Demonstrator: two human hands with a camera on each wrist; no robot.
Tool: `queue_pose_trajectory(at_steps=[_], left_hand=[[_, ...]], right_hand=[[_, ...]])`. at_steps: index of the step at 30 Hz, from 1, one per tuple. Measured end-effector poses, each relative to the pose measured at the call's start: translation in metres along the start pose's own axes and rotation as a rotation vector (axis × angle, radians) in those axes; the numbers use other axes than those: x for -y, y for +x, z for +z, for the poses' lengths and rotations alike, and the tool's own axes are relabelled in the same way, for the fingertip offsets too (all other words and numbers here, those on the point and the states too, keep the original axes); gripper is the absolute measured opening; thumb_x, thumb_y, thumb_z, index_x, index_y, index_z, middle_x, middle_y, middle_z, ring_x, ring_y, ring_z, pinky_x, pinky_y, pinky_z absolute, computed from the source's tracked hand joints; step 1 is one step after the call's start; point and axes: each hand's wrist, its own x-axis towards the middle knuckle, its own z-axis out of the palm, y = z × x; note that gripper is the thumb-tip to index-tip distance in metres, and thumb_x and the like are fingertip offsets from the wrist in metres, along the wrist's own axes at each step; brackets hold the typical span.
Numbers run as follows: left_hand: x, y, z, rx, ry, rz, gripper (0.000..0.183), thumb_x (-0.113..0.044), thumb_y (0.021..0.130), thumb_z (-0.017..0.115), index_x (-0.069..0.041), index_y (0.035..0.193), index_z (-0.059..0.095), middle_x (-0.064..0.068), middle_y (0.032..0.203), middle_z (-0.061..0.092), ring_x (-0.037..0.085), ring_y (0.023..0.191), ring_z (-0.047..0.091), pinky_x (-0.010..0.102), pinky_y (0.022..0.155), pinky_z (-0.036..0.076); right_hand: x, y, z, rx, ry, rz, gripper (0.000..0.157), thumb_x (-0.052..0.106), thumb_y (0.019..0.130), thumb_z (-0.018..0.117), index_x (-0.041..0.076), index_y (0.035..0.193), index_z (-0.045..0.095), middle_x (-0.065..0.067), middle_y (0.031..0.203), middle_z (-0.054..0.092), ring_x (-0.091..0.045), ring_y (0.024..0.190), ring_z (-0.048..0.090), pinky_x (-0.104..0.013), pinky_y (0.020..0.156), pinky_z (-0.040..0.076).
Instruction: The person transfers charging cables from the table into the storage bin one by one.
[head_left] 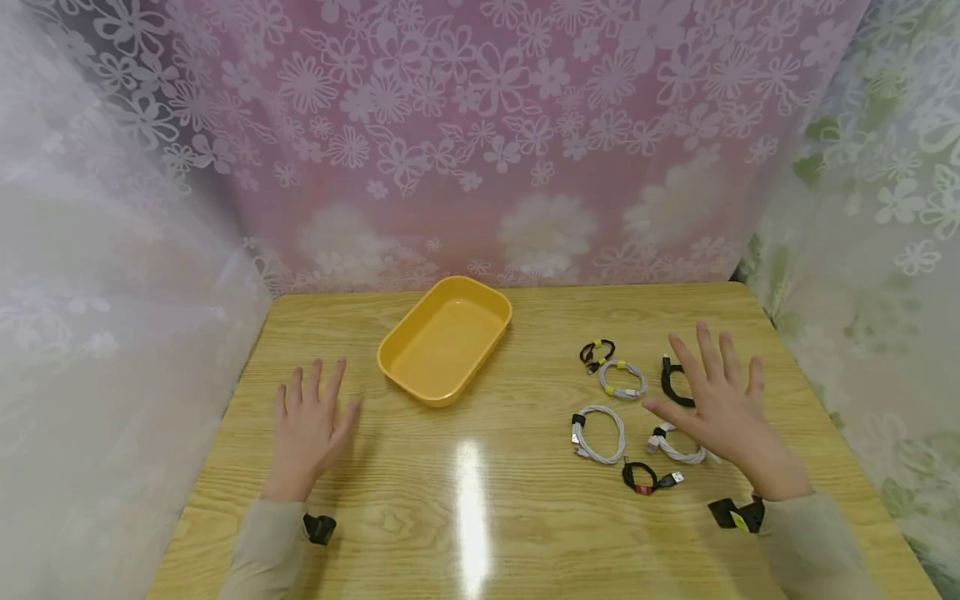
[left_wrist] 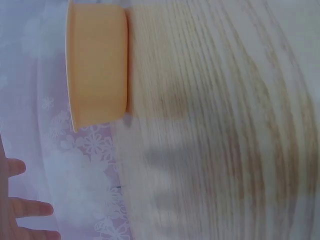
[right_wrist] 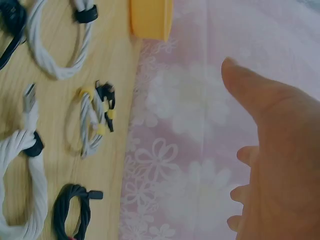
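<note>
My left hand (head_left: 306, 433) hovers over the table's left side, fingers straight and spread, holding nothing. To its right lies a yellow plastic tray (head_left: 401, 379), set at a slant; its side wall (left_wrist: 97, 65) shows in the left wrist view. My right hand (head_left: 727, 417), also spread and holding nothing, is above several coiled cables. It partly covers a black cable (head_left: 666, 382) and a white cable (head_left: 684, 457). Left of it lie a white braided cable (head_left: 622, 433), a grey cable with yellow ties (head_left: 642, 382), a small black cable with yellow ties (head_left: 584, 353) and a red-tagged black USB cable (head_left: 667, 480).
The wood-grain table (head_left: 390, 533) has a bright light reflection near its middle. A pink flowered curtain (head_left: 480, 167) hangs behind its far edge. Pale curtains hang at the left (head_left: 112, 333) and right (head_left: 862, 250). Each wrist wears a black camera mount.
</note>
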Motion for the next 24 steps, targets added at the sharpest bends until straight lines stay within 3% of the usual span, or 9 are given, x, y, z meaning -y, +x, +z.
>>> queue_pose_trajectory(at_steps=[6,16,21,24], left_hand=[[0.002,0.005,-0.001,-0.052,0.011,0.007,0.062,-0.045,0.101,0.046,-0.014,0.154,0.034,0.028,0.145,0.040,0.052,0.131,0.035,0.067,0.105,0.024],[0.002,0.012,-0.003,-0.076,-0.040,-0.073,0.060,-0.043,0.102,0.046,-0.010,0.151,0.037,0.027,0.143,0.042,0.049,0.128,0.038,0.064,0.104,0.027],[0.000,0.011,-0.002,-0.071,-0.072,-0.117,0.059,-0.044,0.103,0.042,-0.009,0.151,0.036,0.026,0.142,0.043,0.048,0.128,0.038,0.064,0.104,0.027],[-0.003,0.013,0.002,-0.061,-0.117,-0.145,0.060,-0.045,0.104,0.040,-0.009,0.152,0.034,0.026,0.143,0.041,0.048,0.129,0.037,0.065,0.103,0.026]], right_hand=[[0.009,0.008,-0.001,-0.010,0.106,-0.029,0.096,0.051,0.094,0.060,0.022,0.160,-0.002,-0.010,0.163,-0.018,-0.037,0.147,-0.020,-0.066,0.105,-0.022],[0.026,0.033,0.017,-0.087,0.379,-0.068,0.085,0.035,0.098,0.058,0.008,0.159,0.005,-0.021,0.163,-0.003,-0.043,0.148,-0.006,-0.070,0.105,-0.015],[0.034,0.046,0.028,-0.133,0.513,-0.077,0.079,0.029,0.100,0.055,0.007,0.159,0.007,-0.022,0.163,0.001,-0.046,0.147,-0.002,-0.070,0.107,-0.011],[0.037,0.054,0.035,-0.144,0.624,-0.040,0.076,0.027,0.101,0.053,0.011,0.159,0.007,-0.019,0.163,0.002,-0.045,0.148,-0.001,-0.071,0.109,-0.003]])
